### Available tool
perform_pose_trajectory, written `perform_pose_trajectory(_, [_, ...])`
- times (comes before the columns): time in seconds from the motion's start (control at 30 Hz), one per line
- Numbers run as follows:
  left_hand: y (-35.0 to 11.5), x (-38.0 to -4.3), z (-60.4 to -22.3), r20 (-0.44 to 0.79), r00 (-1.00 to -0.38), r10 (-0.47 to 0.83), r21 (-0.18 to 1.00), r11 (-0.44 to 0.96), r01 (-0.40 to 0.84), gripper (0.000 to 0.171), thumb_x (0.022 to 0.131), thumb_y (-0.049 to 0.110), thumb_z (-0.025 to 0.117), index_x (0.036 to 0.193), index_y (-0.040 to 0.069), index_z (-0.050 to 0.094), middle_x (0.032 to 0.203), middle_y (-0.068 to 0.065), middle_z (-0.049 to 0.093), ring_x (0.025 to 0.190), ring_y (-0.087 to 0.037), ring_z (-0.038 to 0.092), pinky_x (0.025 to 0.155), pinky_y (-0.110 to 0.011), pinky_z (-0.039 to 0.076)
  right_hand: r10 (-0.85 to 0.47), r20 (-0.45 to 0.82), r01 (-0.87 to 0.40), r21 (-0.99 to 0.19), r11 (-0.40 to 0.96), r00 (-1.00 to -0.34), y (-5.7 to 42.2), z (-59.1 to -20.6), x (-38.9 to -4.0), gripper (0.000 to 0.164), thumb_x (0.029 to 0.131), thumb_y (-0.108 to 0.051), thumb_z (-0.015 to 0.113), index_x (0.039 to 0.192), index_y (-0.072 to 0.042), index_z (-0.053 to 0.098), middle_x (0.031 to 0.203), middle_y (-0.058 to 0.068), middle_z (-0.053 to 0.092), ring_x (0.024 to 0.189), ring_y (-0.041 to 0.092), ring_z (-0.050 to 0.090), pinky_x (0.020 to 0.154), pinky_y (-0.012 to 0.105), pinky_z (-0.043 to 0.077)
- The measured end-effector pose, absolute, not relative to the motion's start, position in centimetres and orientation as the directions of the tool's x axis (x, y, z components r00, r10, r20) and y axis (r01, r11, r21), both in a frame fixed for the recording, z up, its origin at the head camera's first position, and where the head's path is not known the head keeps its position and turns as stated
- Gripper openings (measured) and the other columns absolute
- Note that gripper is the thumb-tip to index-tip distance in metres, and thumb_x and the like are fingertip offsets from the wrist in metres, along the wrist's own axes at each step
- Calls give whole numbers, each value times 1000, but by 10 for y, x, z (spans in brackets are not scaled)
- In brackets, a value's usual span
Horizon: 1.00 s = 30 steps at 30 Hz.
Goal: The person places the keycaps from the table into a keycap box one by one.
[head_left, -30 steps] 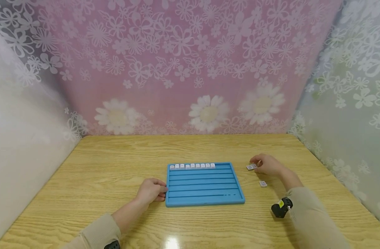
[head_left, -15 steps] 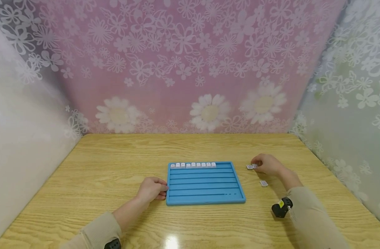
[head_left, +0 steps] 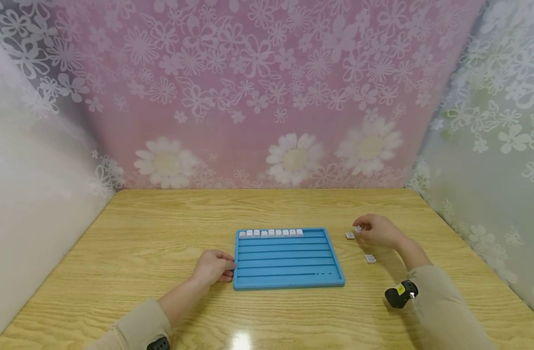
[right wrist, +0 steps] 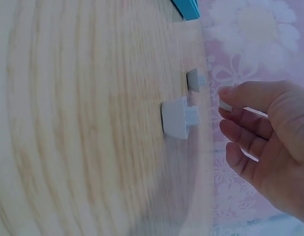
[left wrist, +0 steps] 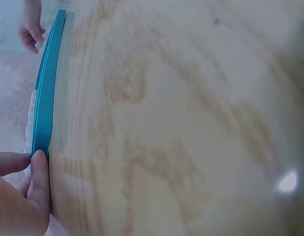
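Note:
A blue ridged tray (head_left: 284,261) lies on the table, with several white keycaps (head_left: 271,233) lined up along its far row from the left. My left hand (head_left: 213,267) pinches the tray's left edge; thumb and forefinger meet at its rim in the left wrist view. To the right of the tray, my right hand (head_left: 377,230) holds one white keycap (right wrist: 225,105) between thumb and fingertips, raised off the table. Two loose keycaps lie upside down near that hand, stems up: a nearer keycap (right wrist: 175,118) and a farther keycap (right wrist: 193,80).
The wooden table (head_left: 170,218) is bounded at the back by a pink floral curtain (head_left: 232,107). A pale patterned side panel (head_left: 507,146) rises on the right, and a white one (head_left: 39,184) on the left.
The right hand has lifted one keycap off the table, away from the keycap beside it. The left hand and the tray stay in place.

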<state>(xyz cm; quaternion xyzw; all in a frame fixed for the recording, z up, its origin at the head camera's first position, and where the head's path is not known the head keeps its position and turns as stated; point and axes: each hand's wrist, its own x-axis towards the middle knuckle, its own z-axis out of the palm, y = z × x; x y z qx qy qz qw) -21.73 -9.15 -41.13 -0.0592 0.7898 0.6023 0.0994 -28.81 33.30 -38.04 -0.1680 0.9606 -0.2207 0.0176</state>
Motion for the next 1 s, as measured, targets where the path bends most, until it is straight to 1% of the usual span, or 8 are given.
perform_pose_trajectory(0.23, [-91, -216, -411, -224, -974, 29, 942, 263, -209, 13, 83, -3, 61, 93, -10, 62, 71, -12, 58, 57, -16, 56, 55, -28, 55, -341, 49, -325, -450, 832, -939, 325, -379, -287, 23, 87, -10, 62, 106, 2, 60, 90, 6, 59, 81, 20, 53, 69, 36, 47])
perform_pose_trajectory(0.4, [-91, -215, -410, -224, -974, 33, 943, 261, -208, 13, 83, -3, 61, 93, -11, 61, 70, -12, 58, 57, -16, 56, 55, -29, 55, -333, 45, -313, -480, 820, -942, 317, -379, -286, 23, 85, -11, 65, 103, 1, 59, 89, 4, 59, 80, 18, 54, 68, 34, 47])
perform_pose_trajectory(0.5, [-91, -215, -410, -220, -975, 33, 944, 258, -204, 13, 82, -4, 60, 93, -11, 61, 70, -12, 58, 57, -16, 56, 55, -29, 55, -340, 53, -319, -505, 802, -939, 311, -376, -284, 22, 84, -9, 64, 103, 2, 58, 89, 6, 58, 81, 20, 54, 68, 35, 47])
perform_pose_trajectory(0.57, [-91, -215, -410, -218, -975, 34, 944, 259, -202, 13, 82, -4, 60, 93, -11, 61, 70, -12, 58, 57, -15, 56, 55, -29, 55, -348, 60, -328, -514, 792, -935, 308, -376, -283, 23, 85, -7, 63, 104, 2, 57, 91, 7, 59, 83, 22, 54, 70, 37, 48])
perform_pose_trajectory(0.7, [-91, -215, -410, -220, -975, 34, 943, 262, -203, 13, 82, -3, 61, 93, -11, 61, 70, -12, 58, 56, -15, 56, 55, -29, 55, -386, 85, -373, -509, 775, -918, 304, -377, -282, 28, 87, -6, 61, 112, 4, 57, 101, 14, 60, 90, 26, 56, 76, 40, 49])
perform_pose_trajectory(0.77, [-91, -216, -410, -223, -974, 34, 942, 263, -206, 13, 82, -3, 61, 93, -11, 61, 70, -12, 58, 57, -15, 56, 55, -29, 55, -404, 95, -393, -506, 768, -910, 303, -378, -282, 30, 87, -6, 60, 115, 5, 57, 104, 15, 61, 92, 27, 56, 77, 41, 49])
perform_pose_trajectory(0.9, [-91, -216, -411, -227, -973, 29, 941, 265, -211, 13, 83, -3, 61, 93, -11, 61, 70, -12, 58, 57, -15, 56, 55, -29, 55, -416, 98, -406, -501, 764, -904, 301, -378, -281, 28, 87, -6, 59, 114, 3, 60, 101, 10, 62, 90, 24, 56, 75, 38, 49])
perform_pose_trajectory(1.0, [-91, -216, -410, -228, -973, 27, 939, 268, -213, 13, 83, -3, 61, 93, -11, 61, 70, -12, 58, 57, -15, 56, 55, -29, 55, -421, 90, -403, -519, 754, -903, 298, -377, -281, 26, 87, -6, 60, 111, 2, 60, 98, 7, 62, 89, 23, 56, 72, 36, 49])
